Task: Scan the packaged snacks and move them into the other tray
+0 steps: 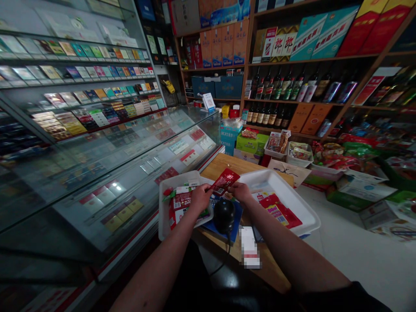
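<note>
A red snack packet (225,181) is stretched between my two hands above a black scanner (224,213) with a cable. My left hand (202,196) is closed on the packet's left edge, over a white tray (162,226) with red and green packets. Fingers of my right hand (239,190) pinch its right side, beside a larger white tray (308,207) that has red packets (283,209) in it. The scanner stands on a blue box or book (236,214) between the trays.
A wooden table (212,167) carries the trays, and a phone (249,249) with a blurred screen lies near its front. To the left runs a glass display counter (136,160). Bottle shelves (292,102) stand behind, with snack boxes (251,143) below them.
</note>
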